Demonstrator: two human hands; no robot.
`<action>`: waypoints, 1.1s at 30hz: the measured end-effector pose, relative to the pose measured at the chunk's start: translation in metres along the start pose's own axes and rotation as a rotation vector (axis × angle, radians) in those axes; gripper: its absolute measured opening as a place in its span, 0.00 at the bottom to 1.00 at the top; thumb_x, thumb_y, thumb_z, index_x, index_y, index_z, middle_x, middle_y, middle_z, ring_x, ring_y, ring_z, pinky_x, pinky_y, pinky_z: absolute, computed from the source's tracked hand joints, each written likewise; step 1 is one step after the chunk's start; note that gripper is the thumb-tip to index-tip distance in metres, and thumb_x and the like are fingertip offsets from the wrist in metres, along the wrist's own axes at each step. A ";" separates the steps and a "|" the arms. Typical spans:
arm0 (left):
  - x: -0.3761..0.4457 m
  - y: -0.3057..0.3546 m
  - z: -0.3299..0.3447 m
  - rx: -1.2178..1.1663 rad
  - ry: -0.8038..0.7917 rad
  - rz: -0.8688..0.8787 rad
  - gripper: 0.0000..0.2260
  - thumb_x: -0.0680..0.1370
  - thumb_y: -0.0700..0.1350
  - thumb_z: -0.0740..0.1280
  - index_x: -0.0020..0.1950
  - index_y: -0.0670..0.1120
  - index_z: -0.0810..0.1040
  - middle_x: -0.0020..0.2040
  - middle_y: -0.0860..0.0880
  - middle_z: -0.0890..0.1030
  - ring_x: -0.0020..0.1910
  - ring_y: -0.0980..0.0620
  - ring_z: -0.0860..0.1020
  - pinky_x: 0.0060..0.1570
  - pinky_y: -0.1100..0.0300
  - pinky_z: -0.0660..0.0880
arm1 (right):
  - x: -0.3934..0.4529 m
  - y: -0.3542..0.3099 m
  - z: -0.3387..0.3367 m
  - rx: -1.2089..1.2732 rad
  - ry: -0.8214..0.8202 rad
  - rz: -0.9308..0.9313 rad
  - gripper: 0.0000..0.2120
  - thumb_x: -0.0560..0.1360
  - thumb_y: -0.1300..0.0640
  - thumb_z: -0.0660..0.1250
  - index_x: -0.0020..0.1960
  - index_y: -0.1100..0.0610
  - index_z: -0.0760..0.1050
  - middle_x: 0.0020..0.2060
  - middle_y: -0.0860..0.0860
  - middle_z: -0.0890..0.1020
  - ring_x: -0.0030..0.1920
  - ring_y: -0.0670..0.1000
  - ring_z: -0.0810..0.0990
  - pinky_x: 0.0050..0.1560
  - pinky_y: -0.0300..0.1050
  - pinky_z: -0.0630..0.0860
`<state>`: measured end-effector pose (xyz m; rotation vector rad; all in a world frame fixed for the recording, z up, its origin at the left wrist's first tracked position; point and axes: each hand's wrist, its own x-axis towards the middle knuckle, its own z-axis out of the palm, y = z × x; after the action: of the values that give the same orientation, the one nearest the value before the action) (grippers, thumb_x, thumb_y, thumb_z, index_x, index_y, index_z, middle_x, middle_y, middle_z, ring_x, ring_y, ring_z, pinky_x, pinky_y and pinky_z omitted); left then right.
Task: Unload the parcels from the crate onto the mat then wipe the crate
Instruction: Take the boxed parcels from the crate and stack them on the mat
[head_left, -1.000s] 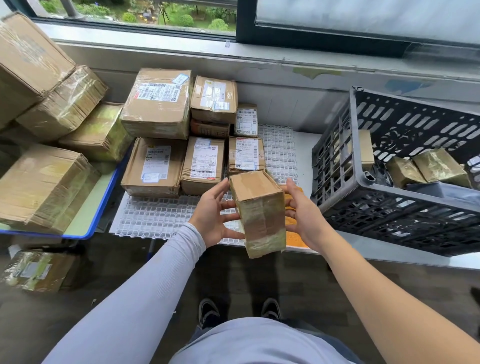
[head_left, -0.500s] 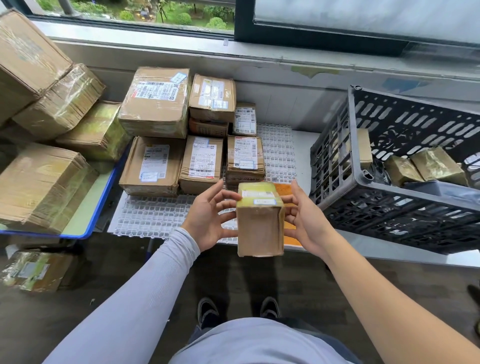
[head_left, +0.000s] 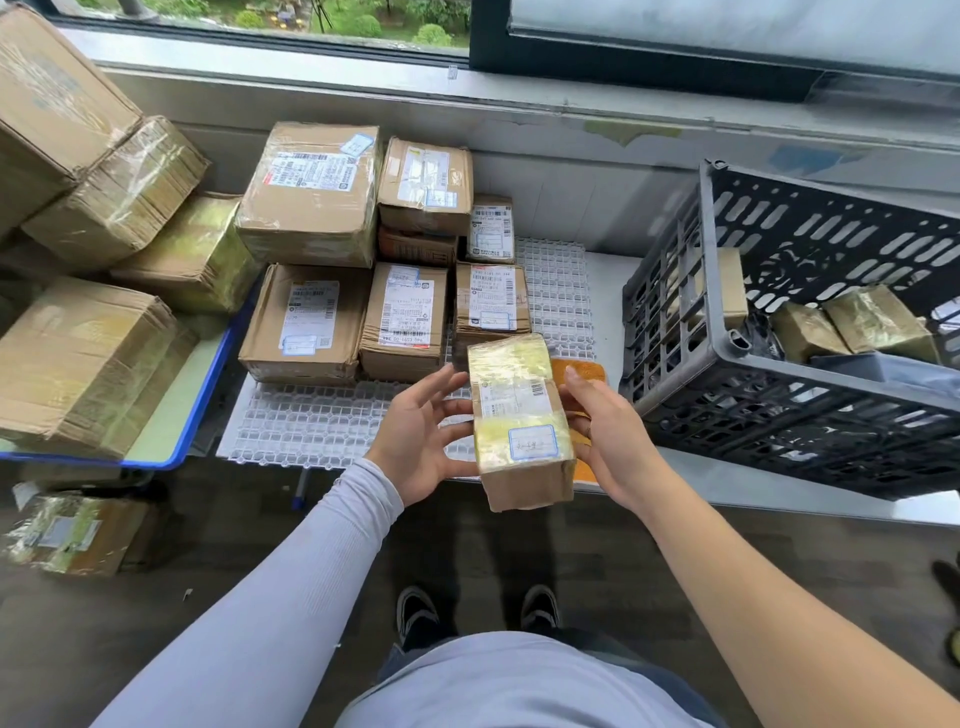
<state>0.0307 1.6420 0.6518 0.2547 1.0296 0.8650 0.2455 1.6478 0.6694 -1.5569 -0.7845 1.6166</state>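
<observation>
While the unloading goes on: a person stands at the counter with one parcel held up between both hands, over the mat's front right corner.
Left hand: fingers spread and fairly straight, pressed flat against the parcel's left side, not wrapped round it.
Right hand: on the parcel's right side, thumb along the top edge; the fingers go behind the box, so I cannot tell how far they curl.
Parcel: small taped carton, label face up, tilted, clear of the mat.
Mat: white grid, lying at the counter's left end; its front strip and right edge are bare.
Unloaded: seven or so parcels stand on the mat's back and middle, some stacked, labels up.
Crate: dark slatted plastic, tipped, at the counter's right end.
Left inside: at least three small parcels show, plus something dark I cannot make out.
Cloth: orange, on the counter between mat and crate, mostly hidden behind the parcel.
Off to the side: bigger boxes heaped on a blue-edged table left of the counter.
Progress: I'd judge the unloading well past halfway; this parcel needs setting down, the rest need lifting out, and the wiping has not begun.
</observation>
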 end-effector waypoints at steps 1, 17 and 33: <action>0.000 -0.001 0.000 -0.002 0.009 0.003 0.22 0.79 0.59 0.68 0.67 0.48 0.81 0.54 0.44 0.81 0.59 0.41 0.82 0.54 0.31 0.79 | 0.000 0.001 0.001 -0.004 -0.002 0.001 0.18 0.83 0.44 0.64 0.63 0.58 0.76 0.52 0.50 0.86 0.53 0.50 0.83 0.50 0.48 0.78; -0.008 0.030 -0.009 0.229 -0.060 0.206 0.22 0.82 0.62 0.63 0.76 0.60 0.72 0.69 0.55 0.80 0.69 0.51 0.78 0.73 0.40 0.69 | -0.004 0.004 0.051 -0.284 -0.171 -0.229 0.33 0.83 0.51 0.66 0.83 0.41 0.54 0.73 0.36 0.68 0.74 0.43 0.69 0.78 0.52 0.65; 0.043 0.086 0.033 0.336 -0.189 0.315 0.13 0.86 0.49 0.59 0.68 0.55 0.77 0.57 0.54 0.86 0.55 0.56 0.85 0.48 0.61 0.80 | 0.048 -0.045 0.062 -0.094 -0.083 -0.231 0.38 0.79 0.44 0.69 0.83 0.42 0.53 0.70 0.37 0.70 0.64 0.36 0.72 0.69 0.52 0.71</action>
<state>0.0248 1.7363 0.6896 0.7849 0.9670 0.9258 0.1892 1.7160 0.6856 -1.4119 -1.0586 1.5002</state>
